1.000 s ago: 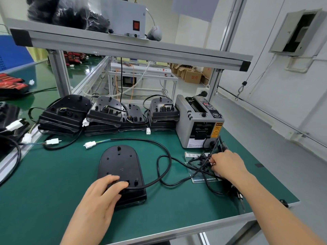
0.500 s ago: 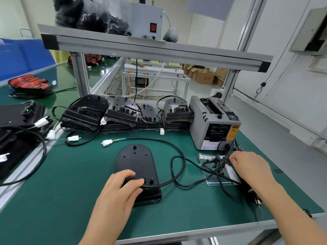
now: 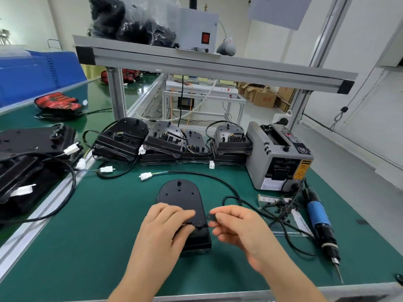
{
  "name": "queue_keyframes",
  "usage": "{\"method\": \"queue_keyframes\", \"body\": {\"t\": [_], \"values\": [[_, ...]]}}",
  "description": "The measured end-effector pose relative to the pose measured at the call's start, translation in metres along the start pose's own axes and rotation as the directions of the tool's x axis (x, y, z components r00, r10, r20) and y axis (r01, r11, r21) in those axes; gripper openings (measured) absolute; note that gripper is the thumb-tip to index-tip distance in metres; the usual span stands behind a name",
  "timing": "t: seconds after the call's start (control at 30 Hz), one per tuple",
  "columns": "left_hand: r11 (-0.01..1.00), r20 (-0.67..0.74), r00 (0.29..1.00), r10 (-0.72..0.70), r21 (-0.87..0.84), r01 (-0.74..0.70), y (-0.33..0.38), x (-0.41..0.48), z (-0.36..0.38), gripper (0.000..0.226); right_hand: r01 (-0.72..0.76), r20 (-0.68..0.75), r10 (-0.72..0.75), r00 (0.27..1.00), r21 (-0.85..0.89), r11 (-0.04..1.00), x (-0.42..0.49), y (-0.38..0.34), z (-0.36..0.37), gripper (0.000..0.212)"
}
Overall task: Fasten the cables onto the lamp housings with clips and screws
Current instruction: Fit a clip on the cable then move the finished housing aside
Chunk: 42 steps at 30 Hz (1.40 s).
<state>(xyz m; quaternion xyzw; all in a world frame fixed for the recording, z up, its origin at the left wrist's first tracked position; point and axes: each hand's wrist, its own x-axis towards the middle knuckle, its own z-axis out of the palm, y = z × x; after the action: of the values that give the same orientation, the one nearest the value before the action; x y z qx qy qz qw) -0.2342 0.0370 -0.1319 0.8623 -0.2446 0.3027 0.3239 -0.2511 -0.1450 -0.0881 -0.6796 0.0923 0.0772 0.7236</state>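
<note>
A black lamp housing (image 3: 180, 198) lies flat on the green mat in front of me. Its black cable (image 3: 220, 180) loops away to the right and ends in a white connector (image 3: 145, 176) beyond the housing. My left hand (image 3: 165, 227) rests on the housing's near end, fingers over the cable where it crosses the housing. My right hand (image 3: 235, 225) hovers just right of the housing and pinches a small black clip (image 3: 211, 216) between thumb and forefinger. A pile of more black clips (image 3: 281, 207) lies on a clear sheet at the right.
Several stacked housings (image 3: 174, 142) line the back of the mat. A grey tape dispenser (image 3: 277, 155) stands at the right, with a blue electric screwdriver (image 3: 320, 225) lying near the mat's right edge. More housings (image 3: 28, 153) with cables fill the left. An aluminium shelf frame (image 3: 196, 62) spans overhead.
My right hand has left the clip pile and come left to the housing with a clip in its fingers. The left hand stays on the housing's near end.
</note>
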Motion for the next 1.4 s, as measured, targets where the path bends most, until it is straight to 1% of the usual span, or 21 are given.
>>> {"method": "queue_keyframes", "body": {"t": [0.1, 0.17, 0.2, 0.23, 0.3, 0.37, 0.43, 0.47, 0.53, 0.6, 0.7, 0.83, 0.93, 1.0, 1.07, 1.13, 1.2, 1.27, 1.3, 1.33, 1.4], "values": [[0.996, 0.007, 1.000, 0.001, -0.090, 0.000, 0.010, 0.008, -0.001, 0.021, -0.026, 0.035, 0.023, 0.999, 0.085, 0.996, 0.001, 0.005, 0.012, 0.014], [0.987, 0.018, 0.998, -0.057, -0.149, 0.059, 0.013, 0.011, -0.002, 0.008, -0.036, 0.054, 0.029, 0.998, 0.123, 0.992, 0.001, 0.007, 0.014, 0.015], [0.982, 0.036, 0.995, -0.091, -0.166, 0.096, 0.013, 0.012, -0.003, 0.006, -0.035, 0.066, 0.027, 0.997, 0.131, 0.991, 0.000, 0.008, 0.014, 0.015], [0.975, 0.065, 0.990, -0.123, -0.179, 0.133, 0.013, 0.013, -0.003, 0.012, -0.029, 0.077, 0.019, 0.997, 0.127, 0.991, 0.000, 0.009, 0.013, 0.016], [0.959, 0.122, 0.977, -0.173, -0.203, 0.195, 0.013, 0.013, -0.005, 0.020, 0.017, 0.082, -0.022, 0.996, 0.067, 0.998, -0.002, 0.011, 0.012, 0.016], [0.940, 0.142, 0.964, -0.224, -0.228, 0.252, 0.014, 0.014, -0.006, 0.021, 0.124, 0.060, -0.119, 0.991, -0.087, 0.989, -0.004, 0.011, 0.012, 0.019], [0.929, 0.144, 0.956, -0.256, -0.236, 0.284, 0.015, 0.015, -0.006, 0.017, 0.226, 0.044, -0.222, 0.974, -0.249, 0.942, -0.006, 0.011, 0.012, 0.024], [0.929, 0.143, 0.955, -0.261, -0.233, 0.289, 0.015, 0.015, -0.006, 0.015, 0.253, 0.039, -0.253, 0.967, -0.297, 0.921, -0.006, 0.011, 0.013, 0.025], [0.931, 0.137, 0.955, -0.263, -0.224, 0.288, 0.014, 0.014, -0.006, 0.015, 0.273, 0.019, -0.281, 0.959, -0.314, 0.909, -0.007, 0.012, 0.014, 0.020], [0.932, 0.118, 0.954, -0.276, -0.210, 0.296, 0.014, 0.010, -0.004, 0.015, 0.265, -0.006, -0.278, 0.961, -0.280, 0.923, -0.007, 0.016, 0.016, 0.015], [0.960, 0.023, 0.970, -0.242, -0.138, 0.243, 0.015, 0.001, -0.001, 0.014, 0.232, -0.037, -0.245, 0.969, -0.208, 0.950, -0.010, 0.023, 0.021, 0.014], [0.991, -0.141, 0.981, -0.133, -0.014, 0.132, 0.016, -0.013, 0.002, 0.023, 0.157, -0.086, -0.160, 0.983, -0.032, 0.987, -0.014, 0.035, 0.027, 0.016], [0.998, -0.204, 0.978, -0.042, 0.030, 0.049, 0.013, -0.020, 0.003, 0.019, 0.099, -0.093, -0.092, 0.991, 0.080, 0.992, -0.018, 0.040, 0.030, 0.015], [0.998, -0.188, 0.980, 0.062, 0.045, -0.054, 0.010, -0.020, 0.002, 0.015, 0.053, -0.051, -0.049, 0.997, 0.072, 0.996, -0.019, 0.039, 0.029, 0.012], [0.984, -0.129, 0.977, 0.169, 0.074, -0.161, 0.006, -0.017, -0.002, 0.014, -0.004, 0.017, 0.004, 1.000, 0.019, 1.000, -0.019, 0.032, 0.024, 0.011], [0.971, -0.051, 0.972, 0.229, 0.083, -0.224, 0.001, -0.014, -0.006, 0.015, -0.043, 0.085, 0.048, 0.995, -0.051, 0.998, -0.019, 0.023, 0.018, 0.010], [0.961, 0.031, 0.963, 0.267, 0.070, -0.268, -0.002, -0.011, -0.009, 0.015, -0.042, 0.132, 0.063, 0.989, -0.153, 0.987, -0.018, 0.017, 0.013, 0.013], [0.959, 0.080, 0.959, 0.272, 0.054, -0.277, -0.005, -0.010, -0.009, 0.013, -0.023, 0.144, 0.057, 0.988, -0.226, 0.974, -0.017, 0.015, 0.011, 0.018], [0.967, 0.080, 0.966, 0.247, 0.037, -0.250, -0.005, -0.010, -0.007, 0.012, -0.014, 0.129, 0.045, 0.991, -0.234, 0.972, -0.015, 0.015, 0.012, 0.020], [0.981, 0.063, 0.979, 0.194, 0.014, -0.195, -0.004, -0.011, -0.005, 0.011, -0.003, 0.100, 0.027, 0.995, -0.231, 0.973, -0.014, 0.016, 0.012, 0.021], [0.999, 0.018, 0.999, 0.033, -0.015, -0.033, -0.003, -0.012, -0.001, 0.014, 0.034, 0.017, -0.031, 0.999, -0.246, 0.969, -0.010, 0.020, 0.013, 0.020]]}}
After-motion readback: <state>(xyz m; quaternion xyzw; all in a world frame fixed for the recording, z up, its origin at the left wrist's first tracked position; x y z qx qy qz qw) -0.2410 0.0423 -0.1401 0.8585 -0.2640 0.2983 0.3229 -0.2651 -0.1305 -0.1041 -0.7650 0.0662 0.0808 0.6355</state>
